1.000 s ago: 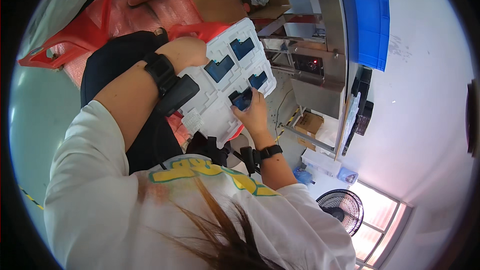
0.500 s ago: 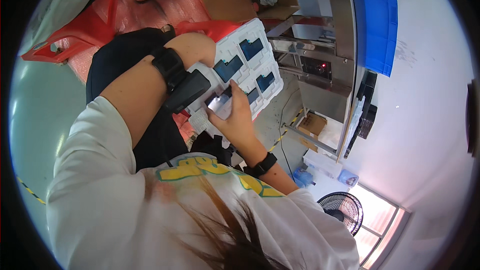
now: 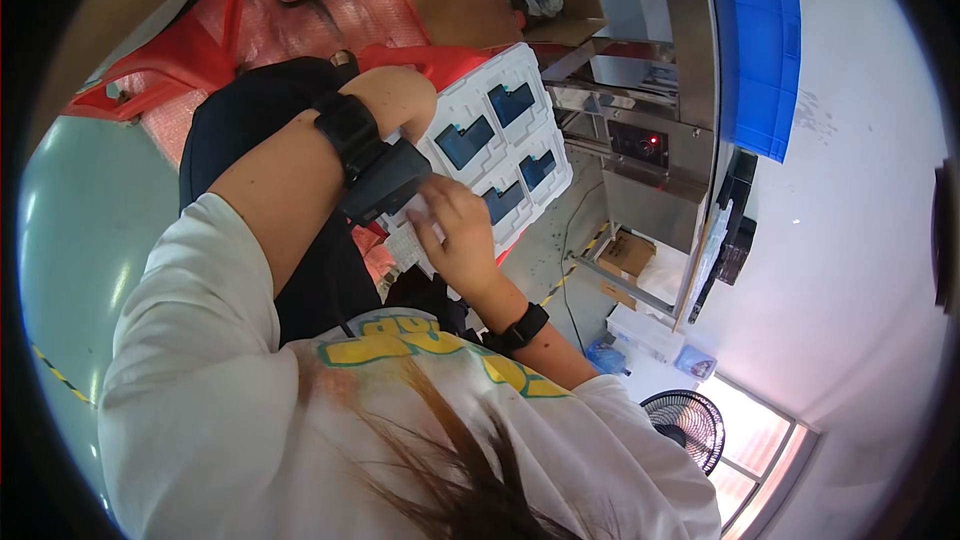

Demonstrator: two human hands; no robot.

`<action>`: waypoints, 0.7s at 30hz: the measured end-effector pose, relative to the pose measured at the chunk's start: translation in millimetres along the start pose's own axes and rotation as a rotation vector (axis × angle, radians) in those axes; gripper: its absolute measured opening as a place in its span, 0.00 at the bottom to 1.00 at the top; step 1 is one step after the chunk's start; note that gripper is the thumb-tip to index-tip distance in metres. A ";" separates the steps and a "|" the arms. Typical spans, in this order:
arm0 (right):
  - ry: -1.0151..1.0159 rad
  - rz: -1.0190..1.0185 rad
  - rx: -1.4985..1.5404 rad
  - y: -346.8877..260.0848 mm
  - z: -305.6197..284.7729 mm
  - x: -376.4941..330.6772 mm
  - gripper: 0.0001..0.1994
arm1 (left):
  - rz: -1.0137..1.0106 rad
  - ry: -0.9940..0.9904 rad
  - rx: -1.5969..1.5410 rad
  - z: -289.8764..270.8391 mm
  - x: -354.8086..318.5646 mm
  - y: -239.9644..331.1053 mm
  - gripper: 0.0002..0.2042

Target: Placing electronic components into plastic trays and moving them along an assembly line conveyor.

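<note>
My left forearm reaches in from the left, and a black strap with a dark boxy device (image 3: 385, 183) sits at its wrist. Beyond the strap my left hand (image 3: 398, 98) shows only in part; its fingers are hidden behind the device. Close to the device's lower right edge is my right hand (image 3: 458, 230), its fingers curled toward the thumb. What lies between those fingertips is too hidden to make out. Past both hands a white moulded tray (image 3: 503, 147) slants across. Dark flat notched panels (image 3: 464, 142) with small green tabs lie in its recesses.
A red plastic stool (image 3: 150, 80) is at upper left. To the right stand a metal machine (image 3: 650, 202) with a red indicator light and a blue plastic bin (image 3: 762, 50). Cardboard boxes (image 3: 628, 252) and a black fan (image 3: 685, 427) are lower right. Another person's foot shows at the top.
My right fingers have shifted left and curled in against the device. The shiny dark panel seen by them before is now out of sight. The left device has tilted slightly.
</note>
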State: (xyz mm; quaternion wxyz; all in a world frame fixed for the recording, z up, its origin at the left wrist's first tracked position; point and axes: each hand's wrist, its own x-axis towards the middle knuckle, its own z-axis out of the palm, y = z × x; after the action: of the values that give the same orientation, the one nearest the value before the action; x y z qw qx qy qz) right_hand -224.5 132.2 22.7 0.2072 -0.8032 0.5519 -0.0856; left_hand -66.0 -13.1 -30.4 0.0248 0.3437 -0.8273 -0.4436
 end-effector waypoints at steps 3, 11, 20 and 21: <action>-0.113 -0.052 -0.016 -7.9 4.6 -2.5 0.19 | 0.134 0.087 -0.004 5.0 1.7 -4.4 0.10; -0.134 0.018 -0.140 2.5 6.2 -9.9 0.17 | -0.039 -0.068 -0.039 -4.1 5.4 8.6 0.11; 0.622 0.406 0.622 12.2 -61.7 57.4 0.16 | 0.398 0.238 0.014 18.2 1.9 -15.1 0.08; 0.624 0.410 0.619 14.1 -71.8 67.5 0.16 | 0.224 0.132 -0.011 7.5 -2.3 -1.0 0.10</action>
State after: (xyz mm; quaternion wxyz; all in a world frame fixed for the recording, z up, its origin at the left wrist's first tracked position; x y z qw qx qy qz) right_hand -237.4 48.5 75.1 0.2735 -0.5146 0.6832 -0.4401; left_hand -66.2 -6.8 -35.1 0.1305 0.2772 -0.8547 -0.4191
